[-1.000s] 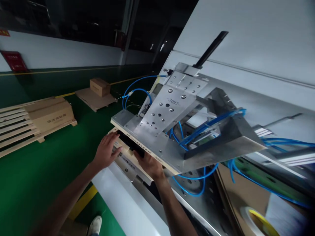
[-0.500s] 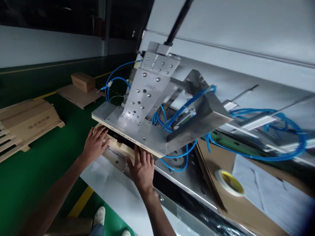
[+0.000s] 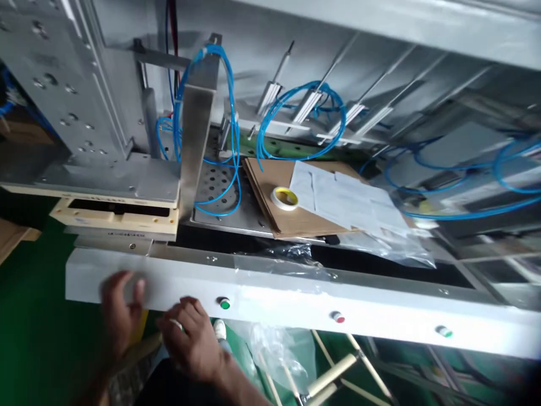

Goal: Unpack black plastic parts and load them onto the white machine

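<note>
Both my hands hang low in front of the machine's white front rail [image 3: 296, 296]. My left hand [image 3: 120, 307] is blurred, its fingers apart and holding nothing, just before the rail's left end. My right hand [image 3: 192, 338] is curled beneath the rail, close to the green button [image 3: 225, 304]; nothing shows in its fingers. Up and to the left sits the cream fixture block [image 3: 114, 217] with a dark slot, under the grey metal plate assembly [image 3: 97, 177]. Neither hand touches it.
Blue air hoses [image 3: 296, 121] loop over the machine bed. Cardboard sheets [image 3: 274, 197] carry a roll of tape [image 3: 284, 197] and white papers [image 3: 346, 200]. A red button [image 3: 337, 317] and another green button [image 3: 443, 331] sit along the rail. Plastic wrap and wooden sticks lie below.
Both hands have left the cream fixture block and dropped down to the white front rail. The view has swung right and lowered, showing the machine bed head-on.
</note>
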A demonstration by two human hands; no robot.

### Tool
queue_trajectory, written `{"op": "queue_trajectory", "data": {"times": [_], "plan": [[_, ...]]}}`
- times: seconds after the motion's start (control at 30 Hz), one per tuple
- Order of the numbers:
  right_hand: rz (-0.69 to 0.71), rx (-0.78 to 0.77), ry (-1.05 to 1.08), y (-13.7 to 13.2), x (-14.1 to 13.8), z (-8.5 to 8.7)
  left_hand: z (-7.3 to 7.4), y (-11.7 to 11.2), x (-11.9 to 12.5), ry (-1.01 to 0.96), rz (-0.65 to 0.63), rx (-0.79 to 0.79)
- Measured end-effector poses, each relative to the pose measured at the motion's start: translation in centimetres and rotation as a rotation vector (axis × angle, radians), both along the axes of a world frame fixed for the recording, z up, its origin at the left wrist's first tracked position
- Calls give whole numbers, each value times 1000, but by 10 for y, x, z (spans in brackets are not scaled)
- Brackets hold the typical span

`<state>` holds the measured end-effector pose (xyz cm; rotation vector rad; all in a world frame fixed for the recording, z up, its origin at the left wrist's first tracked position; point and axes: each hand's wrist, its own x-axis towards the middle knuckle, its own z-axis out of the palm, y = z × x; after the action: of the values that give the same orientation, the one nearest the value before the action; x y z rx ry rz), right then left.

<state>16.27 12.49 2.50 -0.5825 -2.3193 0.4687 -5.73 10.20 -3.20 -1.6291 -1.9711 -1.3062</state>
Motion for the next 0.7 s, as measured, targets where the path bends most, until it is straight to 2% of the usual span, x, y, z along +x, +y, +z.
{"op": "queue_trajectory", "data": {"times": [0.03, 0.1, 0.13, 0.2, 0.27, 0.4, 0.5, 0.6, 0.7], "plan": [[-2, -20, 14, -13, 20, -4, -9, -12, 29, 29, -112, -29], [-105, -52, 60, -29, 64, -12, -24, -28, 84, 113, -347, -117], [-194, -53, 89, -32, 88, -16, -29, -34, 108, 146, -442, -143], [-427, -19, 139, -35, 135, -25, -38, -42, 145, 190, -532, -167], [-690, 52, 148, -33, 187, -35, -44, -49, 170, 214, -502, -177], [-1197, 187, 81, -26, 312, -59, -57, -63, 197, 229, -313, -233], [-1577, 48, 85, -19, 417, -71, -68, -71, 207, 190, -241, -276], [-1752, -58, 114, -11, 504, -78, -75, -79, 215, 122, -183, -304], [-1786, -124, 126, 1, 555, -83, -76, -81, 222, 92, -103, -285]]}}
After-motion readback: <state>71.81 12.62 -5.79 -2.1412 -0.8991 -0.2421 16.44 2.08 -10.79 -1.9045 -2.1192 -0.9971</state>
